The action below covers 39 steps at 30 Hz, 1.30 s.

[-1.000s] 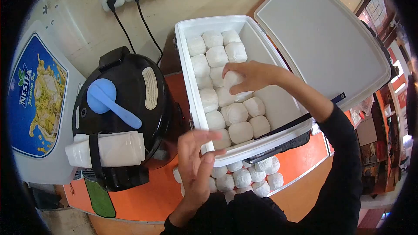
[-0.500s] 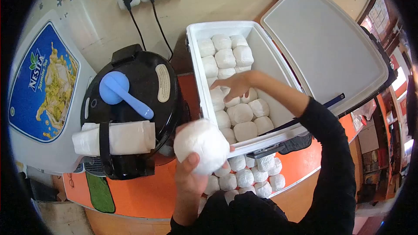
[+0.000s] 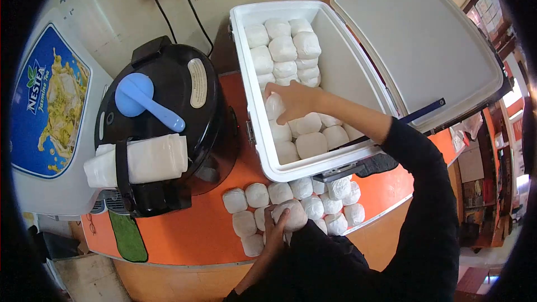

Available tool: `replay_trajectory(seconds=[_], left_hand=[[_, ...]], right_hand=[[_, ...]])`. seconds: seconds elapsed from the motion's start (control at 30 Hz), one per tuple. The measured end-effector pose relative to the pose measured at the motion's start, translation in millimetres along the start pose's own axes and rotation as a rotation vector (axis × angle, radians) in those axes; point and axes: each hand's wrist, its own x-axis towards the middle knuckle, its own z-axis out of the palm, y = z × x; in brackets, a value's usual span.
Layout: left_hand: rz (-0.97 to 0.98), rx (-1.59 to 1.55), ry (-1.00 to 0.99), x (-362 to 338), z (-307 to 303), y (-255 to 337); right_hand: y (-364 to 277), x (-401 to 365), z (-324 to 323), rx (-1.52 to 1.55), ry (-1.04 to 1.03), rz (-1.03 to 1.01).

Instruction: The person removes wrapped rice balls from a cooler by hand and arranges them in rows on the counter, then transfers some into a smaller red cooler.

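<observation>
My left hand (image 3: 273,236) is low by the table's front edge, its fingers closed around a round white wrapped bundle (image 3: 293,216). Rows of similar white bundles (image 3: 244,223) lie on the orange table around it. My right hand (image 3: 296,100) reaches inside the open white cooler box (image 3: 268,161). Its fingers curl over a white wrapped bundle (image 3: 274,107) at the box's left wall. More bundles (image 3: 282,48) are packed in rows in the box, stacked at the far end. What is inside the wrappings is hidden.
Left of the box stands a black rice cooker (image 3: 168,86) with a blue scoop (image 3: 146,100) and folded white sheets (image 3: 151,159) on it. A Nestea dispenser (image 3: 53,100) is farther left. The box's lid (image 3: 419,39) leans open to the right. A green cloth (image 3: 127,237) lies at front left.
My left hand has lowered its bundle from beside the box to the bundles on the table. My right hand has closed over a bundle in the box. The camera view has shifted.
</observation>
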Motion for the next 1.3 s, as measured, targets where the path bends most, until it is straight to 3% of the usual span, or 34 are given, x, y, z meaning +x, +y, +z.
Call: replay_trajectory(seconds=[0.07, 0.17, 0.2, 0.23, 0.33, 0.4, 0.53, 0.63, 0.7, 0.73, 0.8, 0.93, 1.03, 1.1, 1.17, 1.2, 1.27, 1.3], left_hand=[[-0.041, 0.002, 0.046, 8, 7, 6], [0.323, 0.354, -0.02, 41, 2, -19], [0.325, 0.363, -0.023, 46, 1, -24], [0.444, 0.419, -0.08, 57, -1, -34], [0.637, 0.569, -0.179, 69, 0, -48], [0.732, 0.77, 0.015, 52, 9, -40], [0.714, 0.727, 0.082, 48, 8, -54], [0.694, 0.583, 0.034, 49, 8, -50], [0.693, 0.591, 0.012, 49, 13, -41], [0.689, 0.6, -0.017, 49, 15, -38], [0.735, 0.626, -0.04, 58, 19, -43], [0.81, 0.774, 0.003, 55, 23, -55], [0.83, 1.058, 0.161, 43, 32, -60], [0.873, 1.206, 0.269, 48, 29, -60], [0.798, 1.235, 0.266, 54, 25, -50], [0.732, 1.271, 0.262, 57, 22, -45], [0.705, 1.236, 0.201, 61, 14, -45], [0.654, 1.212, 0.191, 59, 12, -44]], right_hand=[[-19, -61, -20, -0.048, 0.136, -0.095], [-57, -170, -32, 0.016, 0.273, -0.277], [-59, -195, -29, 0.114, 0.232, -0.414], [-60, -217, -25, 0.21, 0.19, -0.551], [-51, -257, 14, 0.526, -0.12, -0.424], [-33, -253, 56, 0.416, -0.093, -0.292], [20, -200, 186, 0.186, 0.168, 0.205], [48, -158, 258, 0.137, 0.167, 0.264], [45, -143, 286, -0.067, 0.429, 0.365], [51, -136, 305, -0.067, 0.432, 0.358], [63, -125, 331, -0.242, 0.645, 0.344], [47, -155, 299, -0.286, 0.601, 0.246], [20, -180, 233, -0.134, 0.236, 0.197], [-5, -196, 154, 0.167, -0.107, 0.092], [-35, -213, 81, 0.325, -0.093, -0.085], [-41, -214, 54, 0.354, 0.062, -0.246], [-50, -193, 5, 0.31, 0.183, -0.246], [-49, -172, -14, 0.153, 0.224, -0.115]])
